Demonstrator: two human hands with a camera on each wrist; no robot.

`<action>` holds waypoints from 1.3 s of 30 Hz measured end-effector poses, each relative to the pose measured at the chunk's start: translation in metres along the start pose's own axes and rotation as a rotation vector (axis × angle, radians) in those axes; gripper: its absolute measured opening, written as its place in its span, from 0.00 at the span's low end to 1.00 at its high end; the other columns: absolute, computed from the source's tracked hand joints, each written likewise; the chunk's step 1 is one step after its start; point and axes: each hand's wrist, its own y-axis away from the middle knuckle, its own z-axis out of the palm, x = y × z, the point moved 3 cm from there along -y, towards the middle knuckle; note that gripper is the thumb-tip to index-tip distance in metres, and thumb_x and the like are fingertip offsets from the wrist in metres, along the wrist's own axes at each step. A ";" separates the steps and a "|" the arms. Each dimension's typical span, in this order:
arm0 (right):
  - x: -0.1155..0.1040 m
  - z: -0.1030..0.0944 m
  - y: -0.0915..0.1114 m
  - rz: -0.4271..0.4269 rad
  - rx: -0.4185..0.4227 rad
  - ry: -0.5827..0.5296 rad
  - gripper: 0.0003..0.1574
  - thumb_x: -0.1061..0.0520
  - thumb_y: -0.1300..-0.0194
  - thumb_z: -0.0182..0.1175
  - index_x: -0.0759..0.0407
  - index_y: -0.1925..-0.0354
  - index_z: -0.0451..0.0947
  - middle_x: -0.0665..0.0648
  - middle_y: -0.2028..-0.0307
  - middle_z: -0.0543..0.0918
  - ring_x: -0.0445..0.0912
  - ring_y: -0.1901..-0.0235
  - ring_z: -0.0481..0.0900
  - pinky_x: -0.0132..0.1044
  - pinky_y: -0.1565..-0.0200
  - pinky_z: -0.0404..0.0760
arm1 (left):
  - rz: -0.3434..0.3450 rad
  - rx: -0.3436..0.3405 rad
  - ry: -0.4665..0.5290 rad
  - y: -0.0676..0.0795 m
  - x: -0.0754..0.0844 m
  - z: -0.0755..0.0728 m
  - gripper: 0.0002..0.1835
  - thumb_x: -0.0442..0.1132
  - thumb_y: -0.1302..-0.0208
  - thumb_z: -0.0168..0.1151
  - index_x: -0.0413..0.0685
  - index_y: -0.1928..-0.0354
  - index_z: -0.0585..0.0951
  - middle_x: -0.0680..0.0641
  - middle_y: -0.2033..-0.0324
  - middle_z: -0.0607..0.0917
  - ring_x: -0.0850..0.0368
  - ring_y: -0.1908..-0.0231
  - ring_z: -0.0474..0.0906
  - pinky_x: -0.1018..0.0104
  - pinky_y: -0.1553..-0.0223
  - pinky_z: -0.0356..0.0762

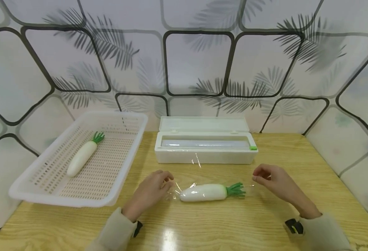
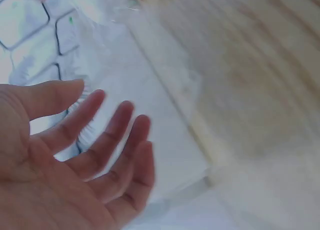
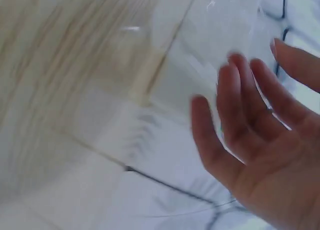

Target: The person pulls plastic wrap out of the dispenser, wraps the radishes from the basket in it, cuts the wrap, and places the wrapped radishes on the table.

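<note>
Head view: smooth tapered radish (image 1: 203,193), crinkled film (image 1: 173,192).

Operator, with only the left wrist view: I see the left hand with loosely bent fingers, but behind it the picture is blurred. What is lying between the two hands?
Observer: A white radish, its green leaves pointing toward the right hand.
Operator: Thank you. And which object is standing near the wall, behind this radish?
Observer: A white box with its lid raised and a roll inside.
Operator: Is there any other radish?
Observer: Yes, a second radish lies in the white basket.
</note>
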 end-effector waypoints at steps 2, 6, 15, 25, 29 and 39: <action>-0.014 0.002 0.005 -0.103 0.136 0.119 0.07 0.67 0.39 0.70 0.58 0.65 0.83 0.46 0.68 0.83 0.38 0.69 0.78 0.35 0.67 0.81 | 0.112 0.074 -0.086 0.005 0.009 -0.001 0.06 0.31 0.37 0.69 0.41 0.59 0.85 0.47 0.63 0.84 0.55 0.65 0.79 0.61 0.64 0.81; -0.037 0.014 0.017 -0.433 0.296 0.304 0.13 0.51 0.26 0.62 0.54 0.69 0.83 0.45 0.67 0.81 0.40 0.68 0.78 0.33 0.66 0.79 | 0.372 0.178 -0.213 0.016 0.027 0.003 0.07 0.29 0.43 0.74 0.44 0.65 0.86 0.50 0.65 0.85 0.54 0.65 0.80 0.64 0.65 0.81; -0.057 0.053 0.040 -0.723 0.067 0.562 0.15 0.51 0.23 0.55 0.52 0.68 0.80 0.47 0.65 0.79 0.43 0.64 0.77 0.39 0.65 0.78 | 0.650 0.259 -0.519 0.043 0.058 0.026 0.09 0.38 0.46 0.76 0.54 0.71 0.82 0.57 0.69 0.82 0.60 0.67 0.78 0.69 0.67 0.75; -0.049 0.053 0.036 -0.622 0.039 0.612 0.34 0.59 0.61 0.82 0.62 0.53 0.82 0.60 0.50 0.81 0.53 0.52 0.80 0.51 0.55 0.84 | 0.599 0.244 -0.630 0.039 0.049 0.039 0.12 0.36 0.51 0.75 0.49 0.68 0.80 0.51 0.61 0.78 0.55 0.63 0.76 0.67 0.74 0.75; -0.043 0.052 0.030 -0.593 0.054 0.575 0.40 0.61 0.61 0.83 0.63 0.47 0.80 0.61 0.47 0.80 0.54 0.50 0.79 0.52 0.55 0.84 | 0.581 0.261 -0.597 0.036 0.046 0.038 0.17 0.36 0.51 0.78 0.47 0.62 0.80 0.49 0.58 0.80 0.54 0.63 0.78 0.67 0.75 0.77; -0.034 0.053 0.022 -0.553 0.075 0.569 0.45 0.62 0.61 0.84 0.65 0.42 0.77 0.65 0.44 0.78 0.56 0.50 0.79 0.50 0.65 0.85 | 0.551 0.206 -0.541 0.024 0.039 0.038 0.18 0.31 0.47 0.74 0.43 0.54 0.81 0.45 0.59 0.82 0.54 0.63 0.80 0.66 0.70 0.82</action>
